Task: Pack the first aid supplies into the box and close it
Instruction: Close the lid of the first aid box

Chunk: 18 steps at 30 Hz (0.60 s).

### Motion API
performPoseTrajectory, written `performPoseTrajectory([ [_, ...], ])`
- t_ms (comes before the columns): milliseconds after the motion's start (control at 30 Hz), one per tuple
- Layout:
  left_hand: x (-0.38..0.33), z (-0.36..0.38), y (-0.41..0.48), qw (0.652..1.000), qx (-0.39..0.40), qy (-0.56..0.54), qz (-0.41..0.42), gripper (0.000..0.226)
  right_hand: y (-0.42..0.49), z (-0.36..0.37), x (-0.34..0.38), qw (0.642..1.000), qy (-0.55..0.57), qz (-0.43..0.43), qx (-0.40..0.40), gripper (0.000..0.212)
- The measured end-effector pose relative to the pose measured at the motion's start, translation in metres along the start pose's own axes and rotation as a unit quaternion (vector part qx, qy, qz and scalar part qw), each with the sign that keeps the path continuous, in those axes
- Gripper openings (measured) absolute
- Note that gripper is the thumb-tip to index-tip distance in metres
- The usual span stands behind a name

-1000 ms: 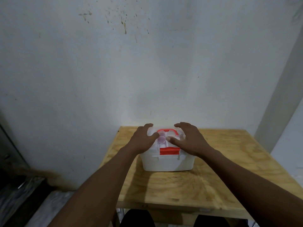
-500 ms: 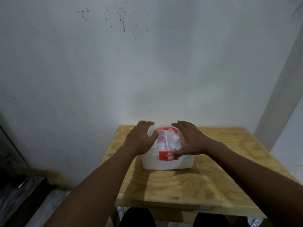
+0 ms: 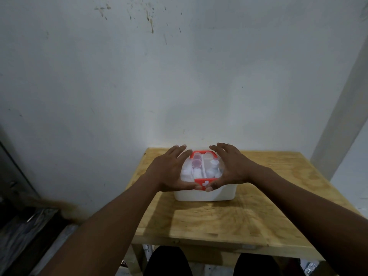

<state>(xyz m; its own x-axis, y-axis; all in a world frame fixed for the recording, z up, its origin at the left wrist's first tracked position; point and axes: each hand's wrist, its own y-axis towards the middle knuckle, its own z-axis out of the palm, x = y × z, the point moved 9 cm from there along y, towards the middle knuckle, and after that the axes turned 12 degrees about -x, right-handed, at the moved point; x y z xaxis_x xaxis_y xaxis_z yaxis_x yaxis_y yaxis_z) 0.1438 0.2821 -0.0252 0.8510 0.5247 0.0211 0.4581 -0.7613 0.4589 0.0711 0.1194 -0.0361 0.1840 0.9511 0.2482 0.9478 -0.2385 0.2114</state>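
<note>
A white first aid box [image 3: 205, 194] stands at the back middle of the wooden table [image 3: 219, 222]. Its clear lid [image 3: 203, 166] is down, and small bottles and pink caps show through it. A red handle [image 3: 203, 153] lies on top, and a red latch with a white cross [image 3: 205, 183] sits at the front. My left hand [image 3: 169, 172] cups the lid's left side and my right hand [image 3: 233, 168] its right side. Both thumbs touch the latch, while the fingers are spread and lifted.
A stained white wall [image 3: 179, 86] rises directly behind the table. Dark clutter lies on the floor [image 3: 29, 226] at the left. My knees [image 3: 169, 261] show under the table's front edge. Bare wood lies in front of and to the right of the box.
Both hands slid from flat on the lid to its sides. The red latch swung down over the front, and both thumbs now meet on it. The fingers lifted and spread.
</note>
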Motion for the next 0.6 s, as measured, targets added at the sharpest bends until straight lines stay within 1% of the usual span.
performPoseTrajectory([
  [300, 0.003, 0.007, 0.001, 1.000, -0.030, -0.008, -0.001, 0.117, 0.001, 0.000, 0.001, 1.000, -0.004, -0.005, -0.014, 0.138],
  [433, 0.005, 0.007, 0.000, 0.999, -0.021, -0.028, -0.016, 0.114, 0.002, 0.001, 0.000, 1.000, 0.002, -0.005, -0.017, 0.138],
  [500, 0.008, 0.011, 0.000, 0.994, -0.031, -0.089, -0.060, 0.100, 0.001, 0.000, 0.000, 1.000, 0.019, -0.005, -0.016, 0.136],
  [567, 0.011, 0.013, -0.002, 0.973, -0.073, -0.180, -0.127, 0.078, 0.000, -0.004, 0.001, 0.999, 0.039, -0.003, -0.026, 0.124],
  [600, 0.013, 0.014, -0.003, 0.959, -0.092, -0.215, -0.157, 0.071, 0.000, -0.007, 0.002, 0.998, 0.052, 0.001, -0.037, 0.116],
])
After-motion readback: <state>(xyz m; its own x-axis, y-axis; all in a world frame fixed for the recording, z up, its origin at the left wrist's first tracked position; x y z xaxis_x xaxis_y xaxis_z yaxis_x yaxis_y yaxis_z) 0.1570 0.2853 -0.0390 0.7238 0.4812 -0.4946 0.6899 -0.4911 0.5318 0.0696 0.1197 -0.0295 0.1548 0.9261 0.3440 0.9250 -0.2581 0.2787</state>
